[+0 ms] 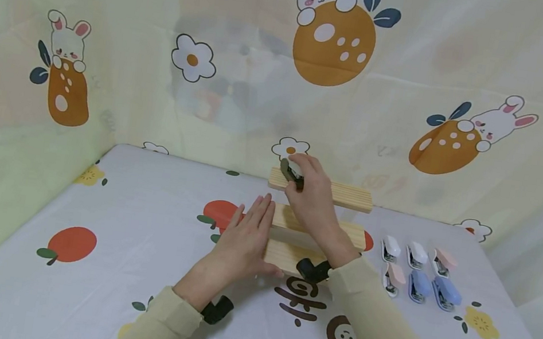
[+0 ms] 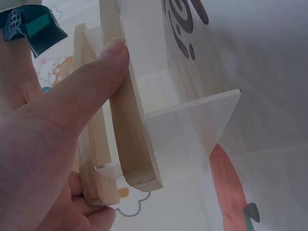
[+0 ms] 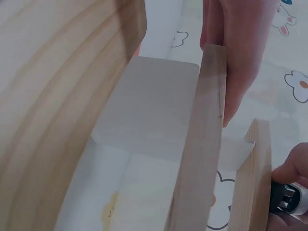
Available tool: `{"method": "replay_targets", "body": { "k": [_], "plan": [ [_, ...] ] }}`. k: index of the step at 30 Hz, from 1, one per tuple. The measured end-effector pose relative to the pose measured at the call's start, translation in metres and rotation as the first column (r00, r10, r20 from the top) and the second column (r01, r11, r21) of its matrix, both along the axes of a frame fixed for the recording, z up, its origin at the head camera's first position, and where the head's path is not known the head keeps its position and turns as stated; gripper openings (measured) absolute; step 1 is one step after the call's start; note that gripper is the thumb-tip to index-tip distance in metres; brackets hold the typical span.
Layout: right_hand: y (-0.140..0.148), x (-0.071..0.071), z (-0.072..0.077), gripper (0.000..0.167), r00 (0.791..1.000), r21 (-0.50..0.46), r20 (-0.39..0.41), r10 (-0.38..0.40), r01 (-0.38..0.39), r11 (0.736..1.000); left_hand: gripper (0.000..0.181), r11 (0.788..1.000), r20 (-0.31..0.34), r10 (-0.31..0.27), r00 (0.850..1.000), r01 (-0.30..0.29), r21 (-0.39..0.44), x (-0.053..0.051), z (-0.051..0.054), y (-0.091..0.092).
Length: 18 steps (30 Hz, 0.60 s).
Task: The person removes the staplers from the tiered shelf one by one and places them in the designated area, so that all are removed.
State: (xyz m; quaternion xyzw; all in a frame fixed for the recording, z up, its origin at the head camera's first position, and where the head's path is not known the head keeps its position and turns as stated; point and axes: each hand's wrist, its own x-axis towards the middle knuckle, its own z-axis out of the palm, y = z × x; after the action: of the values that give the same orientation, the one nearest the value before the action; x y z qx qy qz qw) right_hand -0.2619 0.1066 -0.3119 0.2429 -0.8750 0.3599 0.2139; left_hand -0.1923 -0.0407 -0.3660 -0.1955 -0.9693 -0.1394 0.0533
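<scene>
A three-tier rack of pale wooden planks (image 1: 285, 255) with white side panels (image 3: 149, 106) stands on the table. My left hand (image 1: 242, 243) holds its left end, the thumb on the front plank (image 2: 132, 139) and the fingers reaching to the middle one. At the raised back plank (image 1: 353, 197), my right hand (image 1: 315, 199) grips a small dark green stapler (image 1: 290, 173). In the right wrist view that stapler (image 3: 287, 197) is right beside the back plank; whether it touches the wood, I cannot tell.
Right of the rack, several mini staplers stand in two rows: white (image 1: 390, 249), pink (image 1: 395, 275) and blue (image 1: 420, 286) ones among them. A patterned cloth (image 1: 134, 254) covers the table. Behind it hangs a printed curtain (image 1: 239, 101).
</scene>
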Motion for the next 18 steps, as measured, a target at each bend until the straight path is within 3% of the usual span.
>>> {"method": "replay_targets", "body": {
  "k": [7, 18],
  "plan": [
    [0.003, -0.001, -0.001, 0.045, 1.0, -0.054, -0.006, 0.006, -0.006, 0.998, 0.135, 1.0, -0.008, 0.001, 1.0, -0.001, 0.003, 0.0, -0.001, 0.0],
    [0.011, -0.002, -0.001, 0.045, 0.999, -0.042, -0.041, 0.029, -0.031, 0.999, 0.135, 1.0, 0.002, 0.006, 1.0, -0.006, -0.006, -0.001, -0.001, 0.001]
  ]
}}
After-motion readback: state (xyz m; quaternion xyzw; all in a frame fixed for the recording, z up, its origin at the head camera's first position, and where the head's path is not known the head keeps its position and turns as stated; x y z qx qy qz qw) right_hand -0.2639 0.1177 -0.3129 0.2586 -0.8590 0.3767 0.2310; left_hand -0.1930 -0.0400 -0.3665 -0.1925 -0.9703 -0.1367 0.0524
